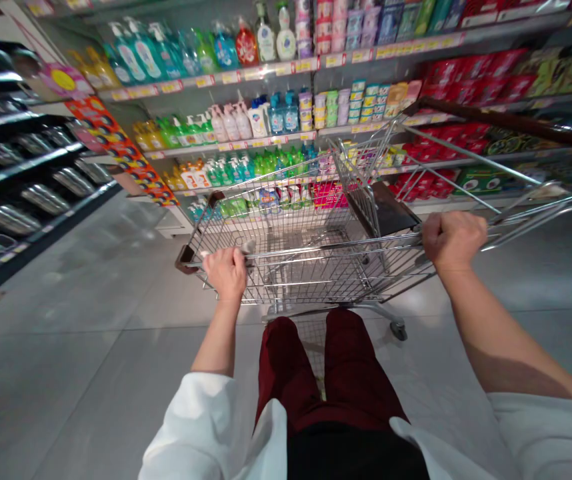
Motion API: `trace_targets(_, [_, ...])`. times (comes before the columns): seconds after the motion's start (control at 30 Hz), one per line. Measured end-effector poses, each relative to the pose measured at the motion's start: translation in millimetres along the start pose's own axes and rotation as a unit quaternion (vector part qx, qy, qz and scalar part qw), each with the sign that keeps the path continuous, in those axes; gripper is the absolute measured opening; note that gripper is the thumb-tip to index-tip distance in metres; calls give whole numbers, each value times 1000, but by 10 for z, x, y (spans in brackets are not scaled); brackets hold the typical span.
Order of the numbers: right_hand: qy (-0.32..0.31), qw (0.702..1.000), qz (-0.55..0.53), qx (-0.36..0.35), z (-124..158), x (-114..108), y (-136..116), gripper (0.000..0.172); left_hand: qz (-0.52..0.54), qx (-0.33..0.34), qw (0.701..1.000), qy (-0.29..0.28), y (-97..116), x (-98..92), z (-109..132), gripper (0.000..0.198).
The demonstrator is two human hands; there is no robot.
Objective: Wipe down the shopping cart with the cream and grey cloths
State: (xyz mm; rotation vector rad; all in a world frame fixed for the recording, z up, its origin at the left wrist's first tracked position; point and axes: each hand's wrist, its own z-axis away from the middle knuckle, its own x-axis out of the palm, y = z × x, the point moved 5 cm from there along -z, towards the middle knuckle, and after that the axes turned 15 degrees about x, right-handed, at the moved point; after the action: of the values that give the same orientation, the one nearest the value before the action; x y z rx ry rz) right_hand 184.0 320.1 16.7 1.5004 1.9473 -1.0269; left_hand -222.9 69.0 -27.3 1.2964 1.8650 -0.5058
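Note:
A metal wire shopping cart (316, 280) stands sideways right in front of my legs. My left hand (226, 272) is closed around its near top rail, towards the left end with the brown corner bumper (186, 259). Further right, my right hand (453, 240) grips the same side rail near the folding seat with its dark flap (393, 208). Through the wire mesh the cart's bottom shows, with no goods visible on it. The brown push handle (511, 123) reaches out at the upper right, apart from both hands.
Beyond the cart runs a shelf unit with pump bottles (236, 120), small tubs (361, 100) and red packs (471, 73). At left is a dark rack (21, 200) of shiny items. An orange sign strip (121, 150) hangs at the shelf end. Grey floor (86, 347) lies around me.

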Motion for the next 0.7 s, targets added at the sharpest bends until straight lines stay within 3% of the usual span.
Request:
trace_targets(0.17, [12,1000,-8,10,77,-12,-52,29,57,78,995,22,937,39,-11,42])
trace_targets(0.27, [34,999,-32,-14,229,-56,-243,35,72,114,990,32,1301,58,-36,41])
trace_targets(0.37, [23,997,-52,-58,401,-63,-520,40,68,131,989,30,1410,68,-60,40])
trace_targets(0.47, [3,996,-61,-71,495,-51,-697,41,54,143,988,19,1380,75,-84,40])
trace_targets(0.7, [-36,992,-96,-77,550,-94,-681,34,23,155,988,13,1347,76,-114,42])
